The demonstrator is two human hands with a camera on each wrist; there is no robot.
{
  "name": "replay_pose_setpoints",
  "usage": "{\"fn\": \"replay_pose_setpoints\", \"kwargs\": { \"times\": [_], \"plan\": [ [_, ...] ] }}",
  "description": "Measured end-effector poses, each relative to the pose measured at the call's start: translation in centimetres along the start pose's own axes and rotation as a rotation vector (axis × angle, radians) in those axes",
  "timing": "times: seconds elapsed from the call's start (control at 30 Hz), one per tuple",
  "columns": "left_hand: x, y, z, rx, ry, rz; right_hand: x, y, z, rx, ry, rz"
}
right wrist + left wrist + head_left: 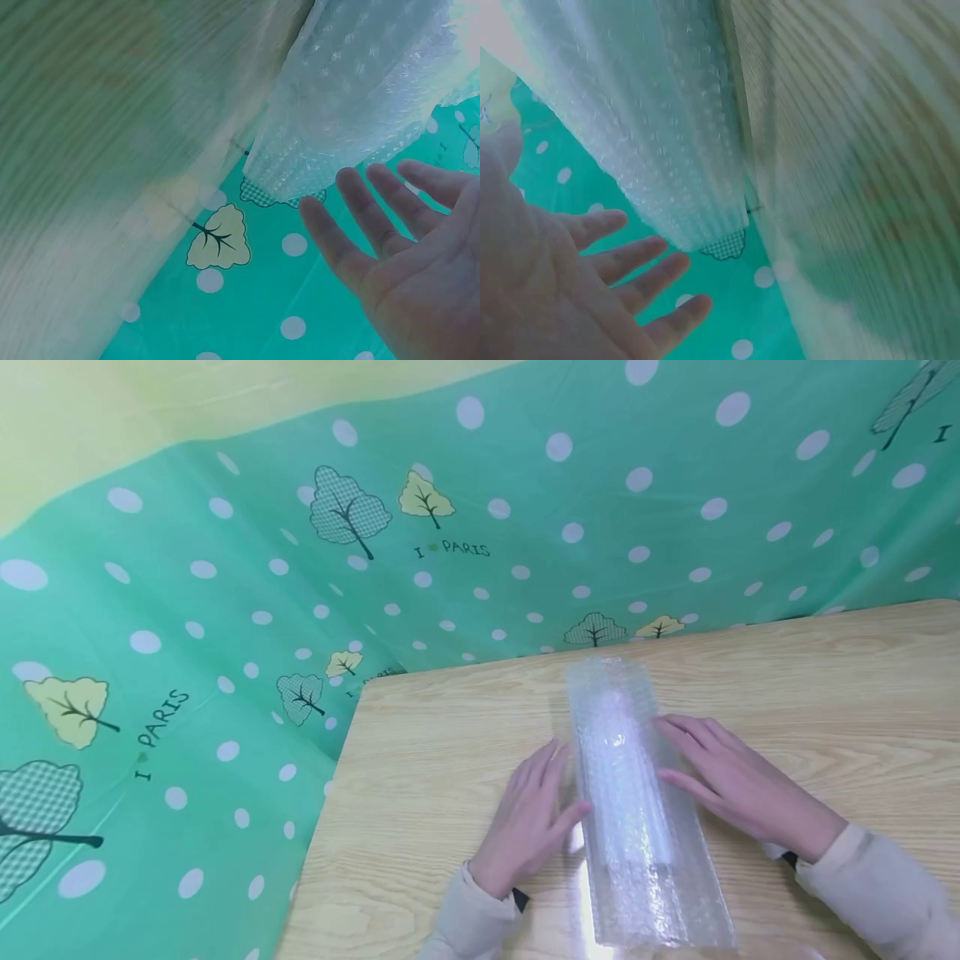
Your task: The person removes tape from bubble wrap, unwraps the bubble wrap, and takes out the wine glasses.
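A long, flat bubble-wrap package (626,802) lies lengthwise on the wooden table (420,793), with a whitish elongated shape inside whose kind I cannot make out. Beside its left edge is my left hand (528,814), fingers extended and thumb near the wrap. On the other side my right hand (731,777) has its fingertips at the package's right edge; contact is unclear. Both wrist views show spread fingers that hold nothing, next to the clear bubble wrap (645,112).
A green cloth (480,510) with white dots and printed trees hangs behind the table and along its left side. Bright light reflects off the tabletop near the package's lower left edge.
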State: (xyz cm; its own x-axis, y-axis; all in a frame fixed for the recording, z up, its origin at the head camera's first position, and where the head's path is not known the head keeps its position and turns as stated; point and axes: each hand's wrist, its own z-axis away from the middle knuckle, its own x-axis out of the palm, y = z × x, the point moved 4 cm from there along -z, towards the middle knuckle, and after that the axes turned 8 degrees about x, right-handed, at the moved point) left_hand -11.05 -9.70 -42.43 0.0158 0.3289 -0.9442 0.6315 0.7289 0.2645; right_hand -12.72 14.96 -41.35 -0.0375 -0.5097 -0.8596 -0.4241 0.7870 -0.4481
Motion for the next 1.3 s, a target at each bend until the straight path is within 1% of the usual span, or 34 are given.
{"fn": "replay_pose_setpoints", "kwargs": {
  "times": [0.17,0.4,0.6,0.87,1.07,1.3],
  "plan": [
    [0.3,0.2,0.1,0.010,-0.005,0.027,0.1,-0.2,-0.3,-0.001,-0.009,-0.008],
    [0.4,0.5,0.1,0.007,-0.005,0.079,0.4,-0.7,-1.0,-0.031,0.011,-0.007],
    [0.5,0.9,-0.1,-0.004,-0.015,0.112,0.5,-0.9,-1.3,-0.061,0.008,-0.010],
    [0.5,1.2,-0.3,0.015,-0.005,0.156,0.7,-1.2,-1.7,-0.057,-0.019,-0.026],
    [0.5,1.3,-0.3,0.011,-0.007,0.207,0.7,-1.5,-1.9,-0.060,-0.023,-0.027],
    [0.6,1.3,-0.3,0.010,-0.003,0.249,0.8,-1.7,-2.2,-0.112,0.004,-0.029]
  ]
}}
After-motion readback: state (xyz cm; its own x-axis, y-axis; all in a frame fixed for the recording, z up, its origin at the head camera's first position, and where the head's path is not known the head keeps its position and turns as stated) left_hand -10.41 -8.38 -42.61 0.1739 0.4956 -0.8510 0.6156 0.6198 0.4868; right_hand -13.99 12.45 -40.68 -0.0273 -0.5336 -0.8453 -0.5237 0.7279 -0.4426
